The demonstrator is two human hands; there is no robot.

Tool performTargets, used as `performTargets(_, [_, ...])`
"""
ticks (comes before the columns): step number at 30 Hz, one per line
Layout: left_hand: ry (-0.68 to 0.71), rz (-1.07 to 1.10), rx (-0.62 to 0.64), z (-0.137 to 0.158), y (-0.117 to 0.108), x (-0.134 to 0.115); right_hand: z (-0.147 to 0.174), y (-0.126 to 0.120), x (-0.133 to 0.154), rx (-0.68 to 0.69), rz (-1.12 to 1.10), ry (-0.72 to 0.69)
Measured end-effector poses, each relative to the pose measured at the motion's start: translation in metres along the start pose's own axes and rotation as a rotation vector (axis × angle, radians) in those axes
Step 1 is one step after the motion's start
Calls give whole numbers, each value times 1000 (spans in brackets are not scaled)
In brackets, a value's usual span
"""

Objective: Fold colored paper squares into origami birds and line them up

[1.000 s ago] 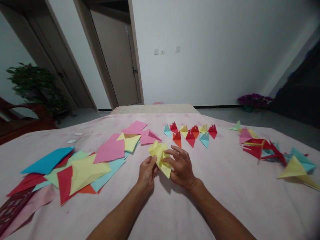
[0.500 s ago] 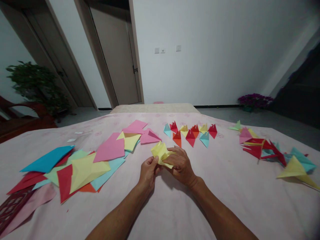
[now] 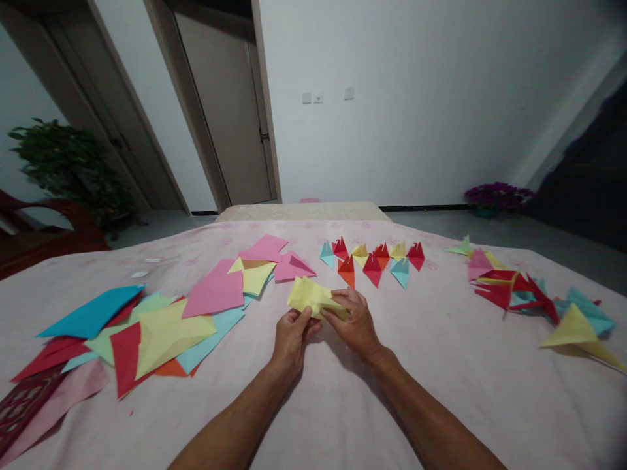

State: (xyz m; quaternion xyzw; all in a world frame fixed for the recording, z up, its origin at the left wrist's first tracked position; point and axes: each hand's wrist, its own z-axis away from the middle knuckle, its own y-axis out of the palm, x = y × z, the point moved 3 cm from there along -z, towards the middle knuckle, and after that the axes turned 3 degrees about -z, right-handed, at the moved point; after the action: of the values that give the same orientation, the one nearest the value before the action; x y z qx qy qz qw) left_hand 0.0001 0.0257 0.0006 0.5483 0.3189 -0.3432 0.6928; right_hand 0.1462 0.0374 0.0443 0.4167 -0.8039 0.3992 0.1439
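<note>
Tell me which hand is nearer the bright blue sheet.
Left. The left hand is right of the bright blue sheet; the right hand, holding the yellow paper, is farther right.

dim light around me
i face a white wall point(image 3: 416, 130) with small plates point(image 3: 306, 98); to my left, a brown door point(image 3: 218, 104), a leafy plant point(image 3: 66, 156) and a wooden chair point(image 3: 89, 228); to my right, purple flowers point(image 3: 497, 195) above grey floor point(image 3: 441, 225).

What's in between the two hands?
A yellow paper is there, as the head view shows. The left hand pinches its near edge, and the right hand holds its right end.
</note>
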Motion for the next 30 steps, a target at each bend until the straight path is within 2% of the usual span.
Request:
performTargets(5, [-17, 0, -40, -1, -1, 0, 0, 0, 0, 54, -8, -19])
performTargets(8, [-17, -9, -33, -1, -2, -2, -1, -1, 3, 119, -3, -86])
performTargets(15, [-29, 70, 140, -7, 3, -2, 2, -7, 24, 204, 19, -376])
performTargets(20, [-37, 144, 212, -10, 6, -6, 4, -12, 30, 177, 67, -430])
performTargets(23, [-1, 164, 246, -11, 3, -9, 5, -15, 27, 82, 73, -417])
performTargets(26, [30, 170, 264, -13, 0, -12, 4, -16, 19, -54, 23, -325])
performTargets(28, [46, 168, 262, -16, -2, -14, 2, -15, 10, -140, -102, -189])
performTargets(30, [55, 155, 249, -20, -6, -16, 0, -13, 0, -185, -337, 21])
